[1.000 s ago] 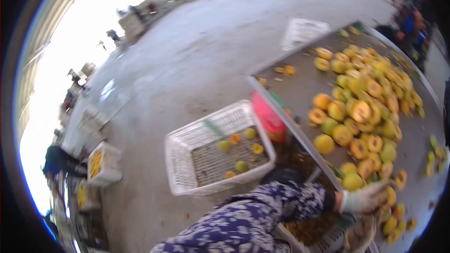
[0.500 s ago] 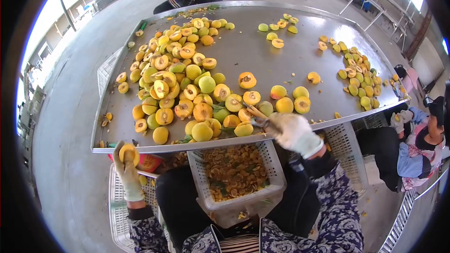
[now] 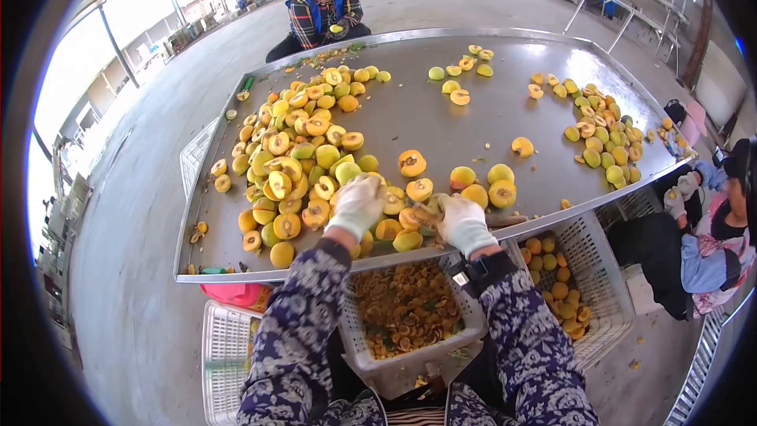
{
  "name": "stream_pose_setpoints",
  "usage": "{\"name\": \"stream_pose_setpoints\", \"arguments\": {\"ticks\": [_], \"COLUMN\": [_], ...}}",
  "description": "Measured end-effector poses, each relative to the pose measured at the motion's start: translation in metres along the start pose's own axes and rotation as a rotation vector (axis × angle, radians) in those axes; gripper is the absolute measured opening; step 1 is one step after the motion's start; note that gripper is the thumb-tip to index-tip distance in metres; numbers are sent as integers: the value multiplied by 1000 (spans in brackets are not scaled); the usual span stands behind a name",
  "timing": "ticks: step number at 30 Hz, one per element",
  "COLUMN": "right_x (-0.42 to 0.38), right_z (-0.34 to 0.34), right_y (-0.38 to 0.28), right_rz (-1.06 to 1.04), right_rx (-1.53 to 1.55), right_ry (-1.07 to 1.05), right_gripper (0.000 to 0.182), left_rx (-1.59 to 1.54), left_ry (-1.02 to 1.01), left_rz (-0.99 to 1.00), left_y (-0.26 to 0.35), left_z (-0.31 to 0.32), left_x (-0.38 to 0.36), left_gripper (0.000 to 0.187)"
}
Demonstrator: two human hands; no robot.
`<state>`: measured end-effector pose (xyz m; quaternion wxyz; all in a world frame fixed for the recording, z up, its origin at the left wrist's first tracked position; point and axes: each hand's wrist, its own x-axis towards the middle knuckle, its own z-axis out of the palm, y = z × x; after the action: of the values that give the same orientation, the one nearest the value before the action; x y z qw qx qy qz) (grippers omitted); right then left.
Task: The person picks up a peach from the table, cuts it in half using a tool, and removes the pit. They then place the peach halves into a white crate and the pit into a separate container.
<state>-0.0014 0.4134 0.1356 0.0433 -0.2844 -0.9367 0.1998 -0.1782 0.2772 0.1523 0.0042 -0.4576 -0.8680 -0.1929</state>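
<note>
Both of my hands wear pale gloves with tan fingers. My left hand [image 3: 356,207] reaches over the front of the pile of yellow and green peaches [image 3: 303,154], back of the hand up; its fingers are mostly hidden. My right hand [image 3: 464,222] is just to its right, fingers stretched left to a cut peach half [image 3: 411,218] near the table's front edge. A brown handle-like piece [image 3: 506,220] lies beside the right wrist on the metal table [image 3: 378,122]. Cut halves, some showing brown pits, lie between and behind my hands.
Below the front edge stands a crate of brown scraps [image 3: 367,347] between my legs. A crate of peaches [image 3: 607,288] is at right, another white crate [image 3: 229,355] at left. A smaller heap [image 3: 603,138] lies right. One person [image 3: 323,8] sits opposite, another [image 3: 702,244] at right.
My left hand has moved from beside the table's left corner, where it held a peach half, to the front of the pile. My right hand has shifted slightly left. The view has tilted up.
</note>
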Motion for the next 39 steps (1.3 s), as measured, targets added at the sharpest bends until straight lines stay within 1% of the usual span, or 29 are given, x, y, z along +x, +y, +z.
{"name": "stream_pose_setpoints", "arguments": {"ticks": [1,2,3,4,5,7,8,9,10,11,12,13,15,16,17,18,19,20,21,22,24,26,27,30,31,33,36,37,39], "right_x": [-8,-12,-14,-14,-12,-7,-4,2,2,2,-2,-5,-17,-23,-31,-41,-49,-54,-59,-62,-66,-60,-56,-40,-38,-34,-29,-28,-29], "right_z": [-6,1,0,12,20,25,24,22,31,20,7,-6,-28,-25,-26,-35,-36,-28,-21,-15,0,18,23,38,40,44,45,44,38], "right_y": [2,4,1,2,4,13,14,15,21,20,21,22,13,6,-2,-14,-23,-30,-36,-45,-57,-59,-58,-57,-59,-61,-64,-65,-65], "right_rz": [-5,2,57,8,-46,-92,-121,-154,-200,-277,-255,-237,-122,-206,-209,-140,-57,-104,-62,22,128,44,57,-225,-224,-211,-268,-300,-261], "right_rx": [23,-90,-61,-74,-88,8,-1,-10,100,120,230,337,682,874,874,1082,1280,1246,1173,1203,1220,1137,1129,727,727,527,567,601,587], "right_ry": [10,95,11,1,-6,13,-53,-116,43,208,237,264,149,175,151,-47,-249,-245,-240,-237,-226,-84,-87,31,31,48,18,-12,-94], "right_gripper": [40,43,45,44,43,40,37,35,24,26,28,30,35,34,34,34,35,36,36,35,33,27,27,22,22,19,16,17,17], "left_rx": [101,211,324,392,385,154,55,-94,-352,-610,-835,-1239,-1733,-1819,-1910,-1959,-2116,-2228,-2338,-2348,-2244,-2240,-2217,-2242,-2194,-2146,-1699,-1697,-1460], "left_ry": [-102,-171,-247,-314,-316,-368,-357,-281,-159,-35,65,155,132,89,41,-56,-104,-159,-221,-229,-115,-121,-109,-120,-97,-34,108,105,108], "left_rz": [-56,-75,-94,-104,-104,-115,-163,-185,-240,-294,-337,-281,-263,-285,-307,-293,-417,-425,-432,-448,-473,-450,-424,-342,-280,-310,-264,-267,-218], "left_y": [11,23,33,40,46,50,51,49,51,50,33,12,27,25,21,9,8,6,5,9,19,16,14,7,6,7,8,7,-1], "left_z": [19,34,49,66,68,70,71,70,58,46,45,46,-3,-6,-3,8,11,12,11,9,12,24,29,41,44,46,40,40,37], "left_x": [24,42,55,61,65,72,71,70,66,62,66,61,15,-3,-20,-32,-43,-52,-60,-63,-66,-67,-69,-72,-71,-72,-75,-75,-76], "left_gripper": [39,42,46,50,50,50,50,45,39,34,28,28,34,35,37,41,42,43,44,44,46,47,48,51,52,53,49,49,43]}}
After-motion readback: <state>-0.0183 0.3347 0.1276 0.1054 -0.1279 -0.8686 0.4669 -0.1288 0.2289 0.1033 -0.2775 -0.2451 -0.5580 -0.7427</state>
